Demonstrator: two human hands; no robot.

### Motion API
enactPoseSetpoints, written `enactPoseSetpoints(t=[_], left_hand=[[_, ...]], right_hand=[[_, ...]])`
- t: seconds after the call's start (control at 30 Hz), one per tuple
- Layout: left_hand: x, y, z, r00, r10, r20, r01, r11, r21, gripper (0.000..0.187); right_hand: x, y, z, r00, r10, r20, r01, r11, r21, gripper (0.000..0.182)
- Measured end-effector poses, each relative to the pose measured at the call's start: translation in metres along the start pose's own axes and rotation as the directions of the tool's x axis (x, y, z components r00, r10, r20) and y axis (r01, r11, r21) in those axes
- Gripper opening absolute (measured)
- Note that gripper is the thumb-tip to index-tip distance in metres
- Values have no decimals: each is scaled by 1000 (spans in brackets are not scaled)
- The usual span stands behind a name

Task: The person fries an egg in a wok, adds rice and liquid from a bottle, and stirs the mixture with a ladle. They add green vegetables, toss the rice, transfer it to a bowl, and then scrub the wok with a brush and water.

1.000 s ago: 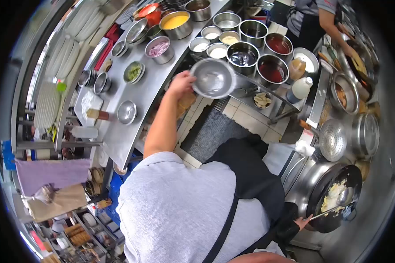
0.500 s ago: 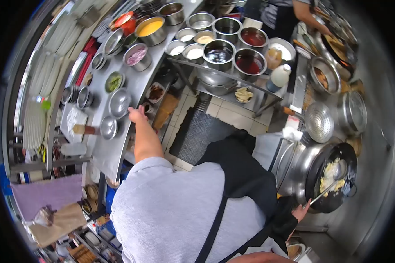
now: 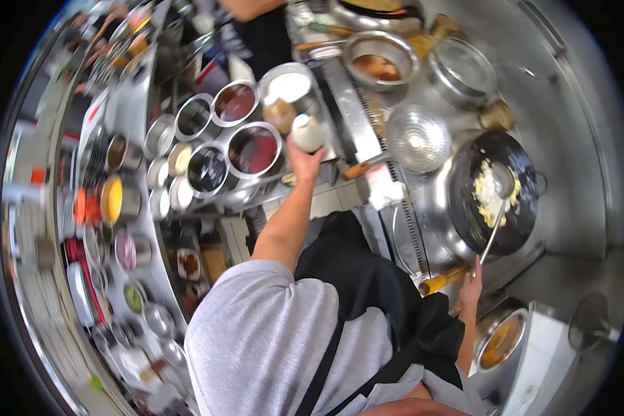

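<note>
My left hand (image 3: 305, 162) is closed round the lower part of a white bottle (image 3: 307, 132), at the edge of the table with the sauce pots. My right hand (image 3: 470, 283) grips the long handle of a metal ladle (image 3: 491, 234). The ladle's bowl rests in a black wok (image 3: 468, 225), among pale yellow and white food (image 3: 489, 194) that looks like egg. A container of brownish contents (image 3: 279, 116) stands beside the bottle.
A perforated strainer (image 3: 419, 137) with a wooden handle lies left of the wok. Steel pots of dark red liquid (image 3: 254, 150) stand near my left hand. A co-worker's arm (image 3: 252, 7) shows at the top. A bowl of yellow-brown liquid (image 3: 500, 343) sits at the lower right.
My left hand has left the bowls on the side counter and taken hold of the white bottle. The view has turned towards the stove. My right hand still holds the ladle in the wok.
</note>
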State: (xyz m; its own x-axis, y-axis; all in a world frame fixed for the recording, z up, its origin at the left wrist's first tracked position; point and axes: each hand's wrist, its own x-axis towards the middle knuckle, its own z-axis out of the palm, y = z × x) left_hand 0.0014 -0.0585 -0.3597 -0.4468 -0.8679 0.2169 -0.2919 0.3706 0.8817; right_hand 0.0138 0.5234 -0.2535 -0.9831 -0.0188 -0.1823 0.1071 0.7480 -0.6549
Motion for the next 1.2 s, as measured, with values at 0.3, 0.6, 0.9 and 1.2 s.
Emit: enactPoseSetpoints(t=[0.3,0.6,0.9,1.2], left_hand=[[69,23,15,915,150,375,-116,987,-111,92],[72,276,168,-51,389,920,-559,752,-349,85],[-102,410,259,-302,165,939,-928,177,-329,88],[6,286,145,265,500,825,-469,814,-342,91]], right_hand=[[-44,-77,5,910,409,-63,-322,796,512,65],[-92,-92,-11,909,417,12,-316,669,673,78],[-83,-89,-15,939,339,64,-286,661,693,78],[-45,-68,-31,963,252,-97,-226,947,227,57]])
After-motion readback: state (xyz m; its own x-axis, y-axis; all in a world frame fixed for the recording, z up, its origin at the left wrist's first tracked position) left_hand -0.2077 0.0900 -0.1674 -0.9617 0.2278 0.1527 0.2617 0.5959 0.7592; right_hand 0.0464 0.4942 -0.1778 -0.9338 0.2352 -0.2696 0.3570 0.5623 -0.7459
